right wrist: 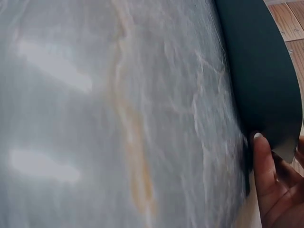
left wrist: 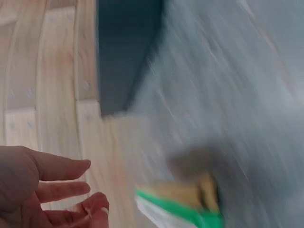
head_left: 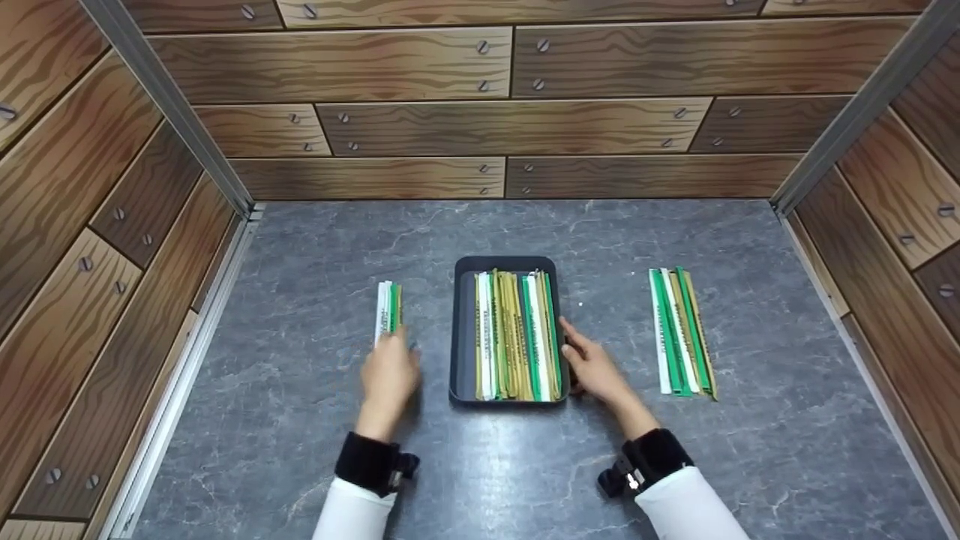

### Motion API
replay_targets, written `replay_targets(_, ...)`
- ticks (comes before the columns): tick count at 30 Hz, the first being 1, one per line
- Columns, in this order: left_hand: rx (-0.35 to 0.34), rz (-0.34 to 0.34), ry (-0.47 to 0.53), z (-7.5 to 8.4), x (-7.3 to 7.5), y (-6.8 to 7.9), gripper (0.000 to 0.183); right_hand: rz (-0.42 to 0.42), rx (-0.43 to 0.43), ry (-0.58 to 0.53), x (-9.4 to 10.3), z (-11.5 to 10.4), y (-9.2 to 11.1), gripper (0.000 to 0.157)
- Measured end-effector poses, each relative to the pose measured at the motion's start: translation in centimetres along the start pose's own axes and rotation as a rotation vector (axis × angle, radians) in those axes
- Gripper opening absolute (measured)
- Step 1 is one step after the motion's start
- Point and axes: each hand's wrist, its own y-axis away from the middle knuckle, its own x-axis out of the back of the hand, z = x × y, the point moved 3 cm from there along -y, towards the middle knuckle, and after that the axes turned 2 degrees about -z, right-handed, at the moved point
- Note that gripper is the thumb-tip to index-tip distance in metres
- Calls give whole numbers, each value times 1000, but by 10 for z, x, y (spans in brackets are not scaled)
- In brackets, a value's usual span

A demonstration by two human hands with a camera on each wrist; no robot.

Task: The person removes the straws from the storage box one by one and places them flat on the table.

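A dark shallow tray holds a row of long, slim printed sticks in white, green and gold, lying side by side. My right hand rests against the tray's outer right wall, fingers along it. In the right wrist view its thumb touches the dark tray near a corner. To the left, a small bundle of white, green and gold sticks lies on the table, its near end hidden under my left hand. In the left wrist view the bundle shows apart from the loosely bent fingers.
Another group of white, green and gold sticks lies on the grey marbled table right of the tray. Wood-patterned panels wall the table at the back and both sides, with metal strips along the edges.
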Motion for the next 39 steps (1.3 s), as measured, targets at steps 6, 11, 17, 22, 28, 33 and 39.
replay_targets(6,-167,-72,36,45,-20,6,44,-2,-22,-23,-4,-1,-1,54)
replay_targets(11,-234,-128,23,62,-48,7,33,-8,-28,-19,-5,0,-2,54)
replay_targets(17,-308,-99,-68,71,-75,4,16,-14,-32,-33,-6,1,-3,54)
replay_targets(22,-294,-104,-95,73,-87,2,7,-13,-11,-28,-6,0,-2,54)
replay_targets(28,-258,-115,-78,74,-92,-1,20,-11,-7,-28,-6,1,-2,54)
replay_targets(33,-263,-101,-39,72,-92,-1,13,-8,-2,-23,-6,1,-2,54)
replay_targets(39,-243,-132,17,71,-90,-3,27,-11,6,-15,-5,0,0,54)
